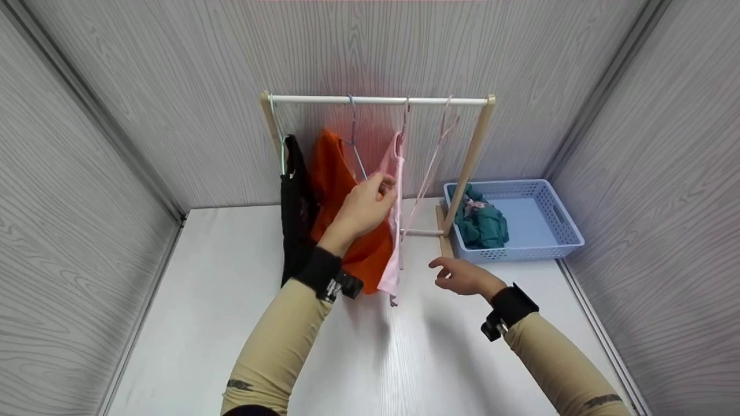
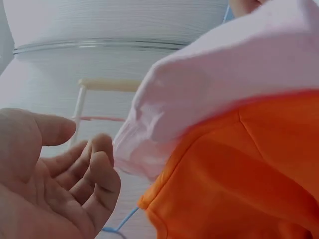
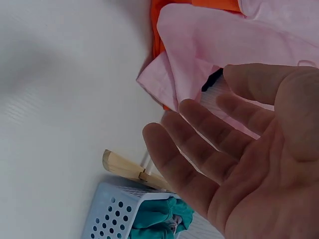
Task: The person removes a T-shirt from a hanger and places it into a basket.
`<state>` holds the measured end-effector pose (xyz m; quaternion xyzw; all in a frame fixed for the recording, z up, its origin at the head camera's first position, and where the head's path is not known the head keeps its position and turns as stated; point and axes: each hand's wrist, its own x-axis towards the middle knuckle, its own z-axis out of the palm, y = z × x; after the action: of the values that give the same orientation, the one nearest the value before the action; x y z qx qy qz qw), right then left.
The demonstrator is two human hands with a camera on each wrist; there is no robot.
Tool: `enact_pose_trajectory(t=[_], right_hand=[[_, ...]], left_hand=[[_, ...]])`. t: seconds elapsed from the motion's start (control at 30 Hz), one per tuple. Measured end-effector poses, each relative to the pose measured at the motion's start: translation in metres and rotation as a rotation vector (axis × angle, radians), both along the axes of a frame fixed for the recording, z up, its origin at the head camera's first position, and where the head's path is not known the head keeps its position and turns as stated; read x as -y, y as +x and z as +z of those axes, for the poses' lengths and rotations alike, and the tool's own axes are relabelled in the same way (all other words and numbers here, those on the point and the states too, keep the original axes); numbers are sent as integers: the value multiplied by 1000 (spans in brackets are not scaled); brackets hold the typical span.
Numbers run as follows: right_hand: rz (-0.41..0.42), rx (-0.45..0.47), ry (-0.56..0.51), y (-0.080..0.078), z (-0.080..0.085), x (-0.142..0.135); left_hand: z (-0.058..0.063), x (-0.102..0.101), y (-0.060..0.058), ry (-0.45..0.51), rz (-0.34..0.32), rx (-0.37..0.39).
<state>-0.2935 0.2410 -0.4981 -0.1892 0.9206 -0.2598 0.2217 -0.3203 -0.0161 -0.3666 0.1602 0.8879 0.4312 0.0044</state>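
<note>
A pink garment (image 1: 392,231) hangs from a hanger on the rack, side-on in the head view. Beside its upper part is my left hand (image 1: 365,205), in front of the orange garment (image 1: 370,260). In the left wrist view the left fingers (image 2: 102,174) bend loosely, thumb apart, with nothing held; whether a fingertip touches the pink cloth I cannot tell. My right hand (image 1: 462,276) hovers over the table, in front of the rack's right foot. Its relaxed fingers (image 3: 199,144) hold nothing in the right wrist view. A bare pink hanger (image 1: 429,167) hangs right of the pink garment.
A white rail (image 1: 378,100) with wooden posts carries the hangers. Black clothing (image 1: 296,208) hangs at its left end. Right of the rack stands a blue basket (image 1: 529,222) with teal cloth (image 1: 484,222) inside. Grey panels (image 1: 139,86) enclose the white table (image 1: 225,260) behind and at both sides.
</note>
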Motion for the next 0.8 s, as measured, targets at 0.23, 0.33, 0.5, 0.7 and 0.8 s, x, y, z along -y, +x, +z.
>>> enact_pose_trajectory(t=[0.23, 0.33, 0.5, 0.7, 0.8], right_hand=[[-5, 41, 2, 7, -13, 7], [3, 58, 2, 9, -19, 8], [4, 52, -21, 10, -25, 9], [-2, 74, -41, 9, -27, 10], [-19, 95, -30, 8, -30, 9]], left_hand=[[-5, -23, -23, -14, 85, 90], [-9, -30, -28, 26, 78, 163], [-16, -39, -32, 27, 53, 203], [-20, -44, -41, 97, 69, 189], [-20, -42, -44, 158, 58, 202]])
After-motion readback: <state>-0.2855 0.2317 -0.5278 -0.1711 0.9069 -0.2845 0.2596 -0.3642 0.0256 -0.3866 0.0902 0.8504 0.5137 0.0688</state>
